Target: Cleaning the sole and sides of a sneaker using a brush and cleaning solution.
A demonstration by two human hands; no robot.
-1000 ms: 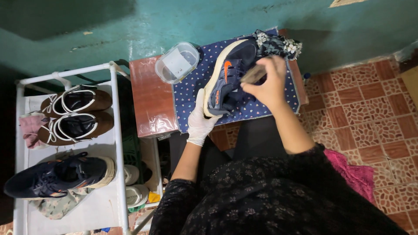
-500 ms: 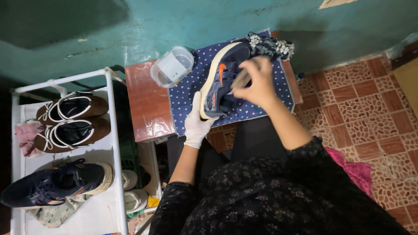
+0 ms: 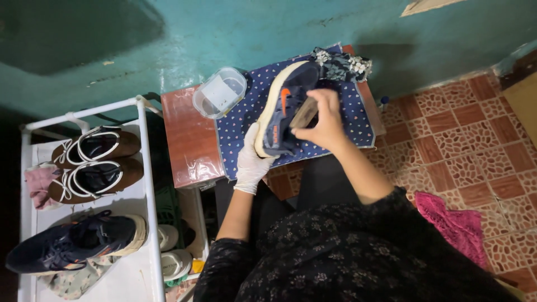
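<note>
Seen from above, near the upper middle of the frame, a navy sneaker (image 3: 288, 109) with a cream sole and orange mark lies tilted on a blue dotted cloth (image 3: 240, 131) that covers part of a small reddish table (image 3: 187, 142), likely to keep it clean. The gloved left hand (image 3: 251, 162) cups the heel from below, steadying it. The bare right hand (image 3: 321, 120) closes its fingers around a small brush (image 3: 305, 113) pressed to the shoe's side. A clear plastic tub (image 3: 220, 92) sits just left, within reach.
</note>
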